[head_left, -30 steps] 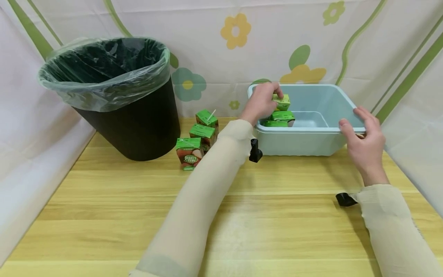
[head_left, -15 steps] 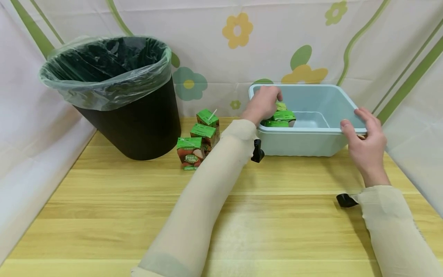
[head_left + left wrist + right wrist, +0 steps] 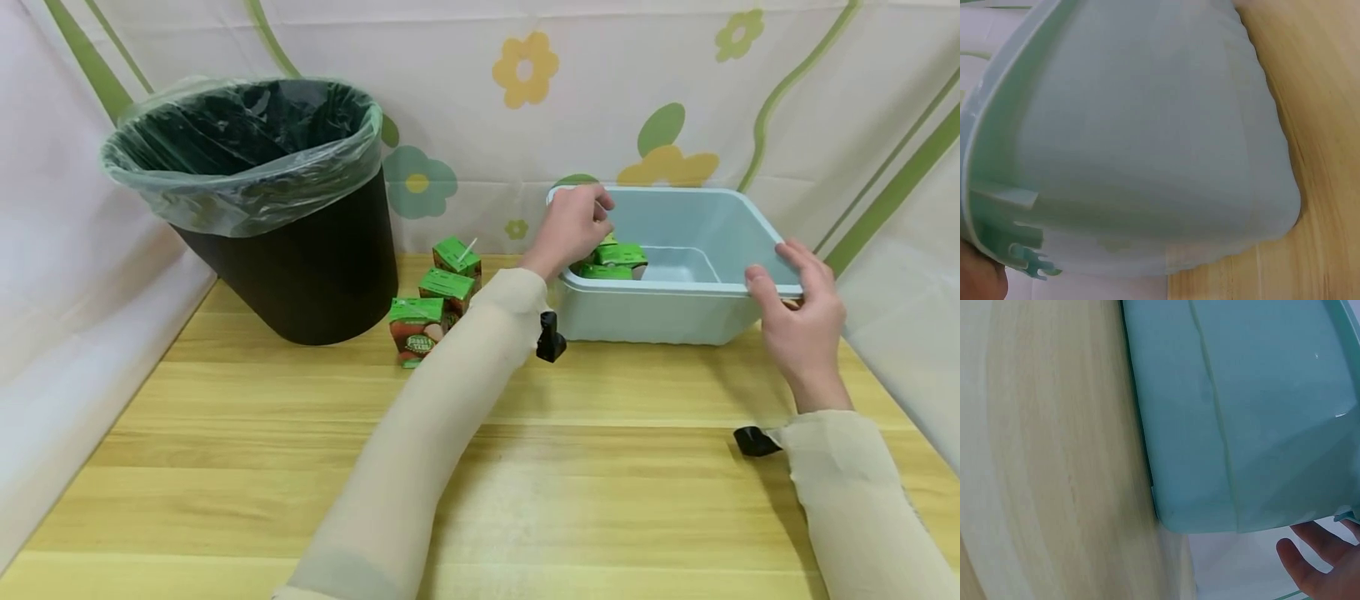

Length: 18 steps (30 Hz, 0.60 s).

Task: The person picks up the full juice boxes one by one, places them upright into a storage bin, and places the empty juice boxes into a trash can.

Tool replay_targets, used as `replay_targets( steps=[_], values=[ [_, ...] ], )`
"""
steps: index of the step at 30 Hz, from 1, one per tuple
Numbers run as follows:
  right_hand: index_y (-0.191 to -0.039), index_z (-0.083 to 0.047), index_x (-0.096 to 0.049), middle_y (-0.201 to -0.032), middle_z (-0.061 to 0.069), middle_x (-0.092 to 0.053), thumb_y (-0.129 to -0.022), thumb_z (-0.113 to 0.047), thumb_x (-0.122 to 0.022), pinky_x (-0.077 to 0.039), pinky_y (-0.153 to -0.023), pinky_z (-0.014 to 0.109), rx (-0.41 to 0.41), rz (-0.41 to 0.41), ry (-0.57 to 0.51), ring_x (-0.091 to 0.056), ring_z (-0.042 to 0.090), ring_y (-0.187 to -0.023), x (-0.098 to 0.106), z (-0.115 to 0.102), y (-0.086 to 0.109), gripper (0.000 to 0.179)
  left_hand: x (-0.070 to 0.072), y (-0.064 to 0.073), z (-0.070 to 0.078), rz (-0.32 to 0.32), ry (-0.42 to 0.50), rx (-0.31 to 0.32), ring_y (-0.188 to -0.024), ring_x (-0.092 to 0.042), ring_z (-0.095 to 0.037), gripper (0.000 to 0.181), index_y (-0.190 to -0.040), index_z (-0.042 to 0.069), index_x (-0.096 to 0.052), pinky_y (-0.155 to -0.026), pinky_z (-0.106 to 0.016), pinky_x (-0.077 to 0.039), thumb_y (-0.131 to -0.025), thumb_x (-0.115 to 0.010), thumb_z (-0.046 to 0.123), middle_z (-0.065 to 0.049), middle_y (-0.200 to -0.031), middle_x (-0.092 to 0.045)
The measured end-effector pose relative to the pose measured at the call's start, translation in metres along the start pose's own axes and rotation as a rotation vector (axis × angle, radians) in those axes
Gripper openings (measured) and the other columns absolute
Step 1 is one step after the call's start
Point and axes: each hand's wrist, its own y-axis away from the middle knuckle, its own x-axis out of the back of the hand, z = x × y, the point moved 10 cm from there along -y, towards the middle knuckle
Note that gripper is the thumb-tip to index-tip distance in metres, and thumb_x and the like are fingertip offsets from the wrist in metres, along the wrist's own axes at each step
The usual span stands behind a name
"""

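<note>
A pale blue plastic tub [image 3: 652,317] stands at the back right of the table. My left hand [image 3: 570,225] is over its left rim with loosely bent fingers, close above the juice boxes inside. Two green-topped juice boxes [image 3: 621,254] show in the tub's left end, and a yellow-green juice box [image 3: 608,239] peeks out beside my fingertips, mostly hidden. At the tub's right end, my right hand [image 3: 806,325] holds the rim, thumb on top. The left wrist view catches only part of the left hand [image 3: 982,275] at the rim.
Left of the tub, three green-topped juice boxes [image 3: 417,325] stand in a slanting row, the rear one with a straw. A black trash bin [image 3: 300,275] with a clear green liner is at the back left. Behind hangs a flowered curtain [image 3: 465,83].
My left hand lowered the yellow-green juice box into the tub's left end, let it go, then drew slightly up and left. The right hand stays on the rim; the head view shifted slightly.
</note>
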Motion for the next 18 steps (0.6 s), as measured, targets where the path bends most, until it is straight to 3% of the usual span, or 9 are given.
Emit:
replay_targets(
  steps=[5, 11, 18],
  values=[
    [-0.16, -0.024, -0.049, -0.17, -0.014, -0.036, -0.102, -0.038, -0.062, -0.041, -0.118, 0.017, 0.003, 0.007, -0.002, -0.036, 0.009, -0.153, 0.002, 0.002, 0.0, 0.061, 0.011, 0.007, 0.0, 0.056, 0.089, -0.043, -0.121, -0.068, -0.013, 0.027, -0.13, 0.012, -0.069, -0.101, -0.021, -0.054, -0.105, -0.068, 0.019, -0.003, -0.13, -0.074],
    [-0.16, -0.023, -0.049, -0.171, -0.013, -0.036, -0.102, -0.038, -0.062, -0.042, -0.117, 0.015, 0.009, 0.004, 0.002, -0.035, 0.008, -0.153, 0.002, 0.001, -0.001, 0.061, 0.034, 0.018, -0.007, 0.091, 0.195, -0.043, -0.127, -0.065, -0.017, 0.031, -0.133, 0.015, -0.067, -0.104, -0.024, -0.052, -0.104, -0.069, 0.026, -0.003, -0.136, -0.072],
    [-0.161, -0.022, -0.049, -0.171, -0.014, -0.035, -0.103, -0.039, -0.062, -0.033, -0.127, 0.024, 0.013, 0.003, 0.003, -0.031, 0.008, -0.157, 0.0, 0.0, 0.0, 0.062, 0.082, 0.037, -0.015, 0.165, 0.138, -0.046, -0.13, -0.063, -0.017, 0.033, -0.134, 0.017, -0.067, -0.107, -0.026, -0.051, -0.105, -0.067, 0.033, 0.0, -0.139, -0.07]
  ],
)
